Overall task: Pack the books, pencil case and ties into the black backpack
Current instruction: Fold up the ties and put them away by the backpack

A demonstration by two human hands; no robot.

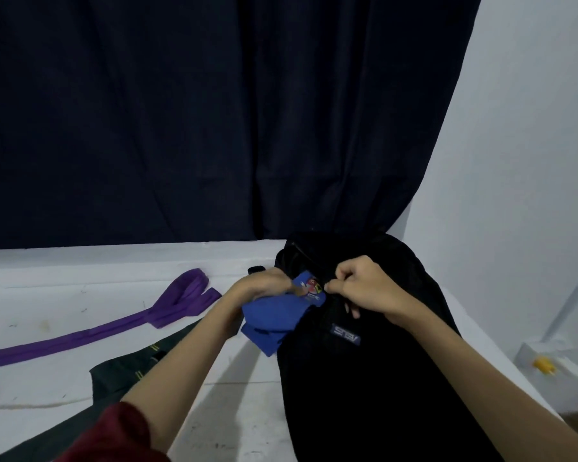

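Blue tie (274,316), bunched, gripped by left hand (264,285) at backpack (374,361) mouth, half in. Right hand (364,288) pinching opening edge, holding it wide. Best pushed deep, loose tail tucked under. Purple tie (121,325) and green tie (131,365) on table (241,395), unpacked.

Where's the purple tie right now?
The purple tie lies flat on the white table at the left of the head view, beyond the dark green tie and apart from the black backpack.
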